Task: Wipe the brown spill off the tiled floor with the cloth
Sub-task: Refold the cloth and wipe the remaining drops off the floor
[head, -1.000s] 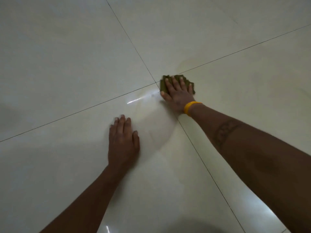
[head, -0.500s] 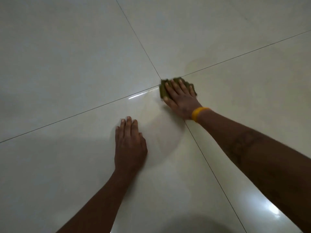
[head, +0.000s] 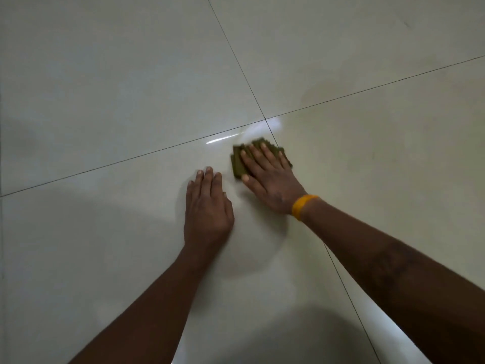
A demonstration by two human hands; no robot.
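Observation:
An olive-green folded cloth (head: 240,164) lies on the pale glossy tiled floor (head: 118,88), just below the crossing of the grout lines (head: 265,119). My right hand (head: 267,179), with a yellow band (head: 303,205) at the wrist, presses flat on the cloth with straight fingers. My left hand (head: 207,206) rests flat on the tile just left of it, fingers straight and holding nothing. A faint brownish smear (head: 322,93) shows on the tile beyond the crossing. A wet sheen (head: 252,248) covers the floor around both hands.
Only large cream tiles with thin dark grout lines are in view. A bright light reflection (head: 380,334) lies on the floor near my right forearm, and my shadow darkens the bottom edge.
My right hand has slid the cloth toward me and to the left, from the grout crossing onto the near tile. My left hand stays planted on the floor.

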